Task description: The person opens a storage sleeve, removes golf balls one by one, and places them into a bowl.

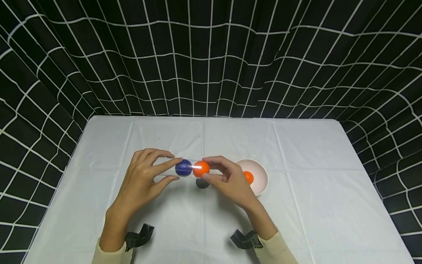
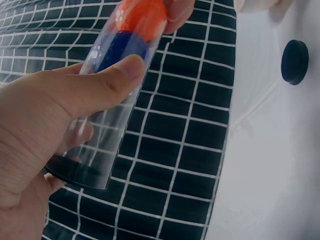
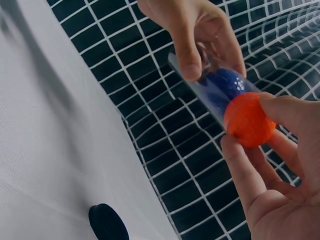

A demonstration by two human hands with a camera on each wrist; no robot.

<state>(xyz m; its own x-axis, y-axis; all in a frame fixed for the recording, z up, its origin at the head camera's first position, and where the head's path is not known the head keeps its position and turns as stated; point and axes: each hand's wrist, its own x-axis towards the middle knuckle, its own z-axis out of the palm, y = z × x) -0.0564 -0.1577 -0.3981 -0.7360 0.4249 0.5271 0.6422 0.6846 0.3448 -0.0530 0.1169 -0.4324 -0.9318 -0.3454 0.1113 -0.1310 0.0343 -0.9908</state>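
Observation:
My left hand grips a clear tube with a dark closed end, thumb along one side and fingers on the other. In the head view the tube lies crosswise above the table. A dark blue ball is inside it, near the right-hand end. An orange ball sits right beside the blue one at that end, and my right hand pinches it between thumb and fingertips. In the right wrist view the orange ball bulges at the tube's mouth.
A pale pink bowl with another orange ball in it stands right of my right hand, partly hidden by it. On the white table a round black cap lies below the tube. Black netted-pattern curtains surround the table.

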